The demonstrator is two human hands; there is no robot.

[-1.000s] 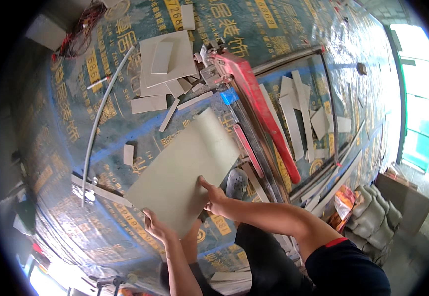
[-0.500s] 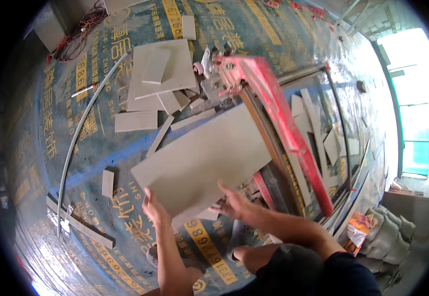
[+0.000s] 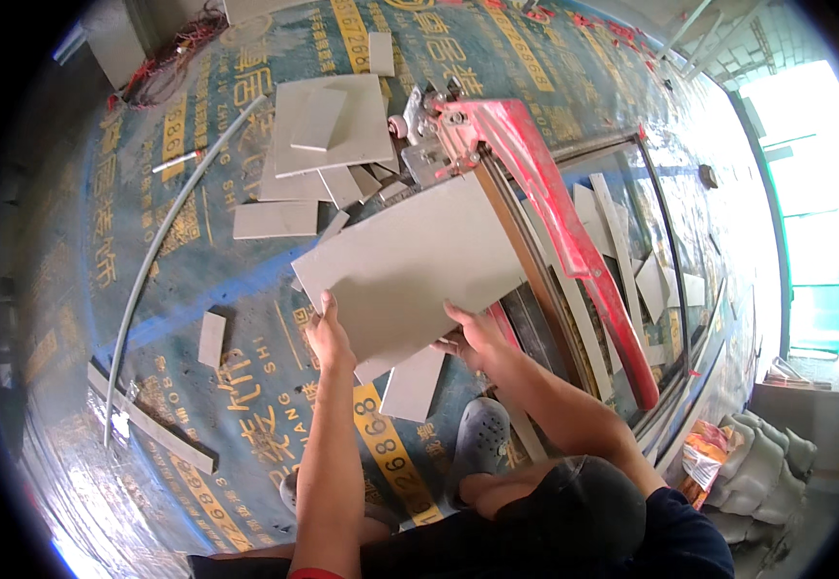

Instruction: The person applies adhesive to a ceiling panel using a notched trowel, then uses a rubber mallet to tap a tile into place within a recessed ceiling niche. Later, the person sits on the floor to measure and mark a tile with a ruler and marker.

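Observation:
A beige-grey rectangular tile (image 3: 410, 270) is held in both hands at mid-picture. My left hand (image 3: 329, 333) grips its near left edge, thumb on top and fingers mostly hidden beneath. At the near edge farther right, my right hand (image 3: 473, 333) has its thumb over the face and its fingers underneath. The tile's far right edge meets the rail of a manual tile cutter (image 3: 511, 232); whether it passes under the rail, I cannot tell. The cutter's long red handle (image 3: 574, 232) slants down to the right. A smaller tile piece (image 3: 412, 384) lies below the held tile.
Stacked tiles (image 3: 366, 125) and offcuts (image 3: 275, 220) lie beyond on the printed green floor covering (image 3: 178, 318). A curved grey tube (image 3: 164, 236) lies left. Tile strips (image 3: 613, 232) sit right of the cutter. My foot in a grey clog (image 3: 482, 439) is close by; grey bags (image 3: 762, 463) are piled at right.
Both hands have moved the tile right and away from me, against the cutter rail. More of the small tile piece and my clog now shows.

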